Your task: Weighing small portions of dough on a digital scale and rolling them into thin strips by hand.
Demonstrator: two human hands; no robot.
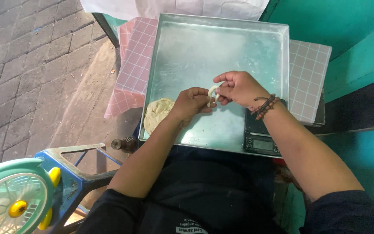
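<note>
Pale dough strip (pixel 213 92) — curved, thin, pinched

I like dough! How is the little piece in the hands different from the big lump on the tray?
The piece is a thin, curved strip; the lump is a wide, flattish mound. The piece is held up between both hands, left and right; the lump rests on the tray, partly behind the left wrist. Both are pale dough.

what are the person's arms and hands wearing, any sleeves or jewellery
Both hands are bare, no gloves. The right hand has beaded bracelets in brown and dark tones at the wrist. The left hand wears nothing. Dark navy sleeves cover the upper arms only.
</note>
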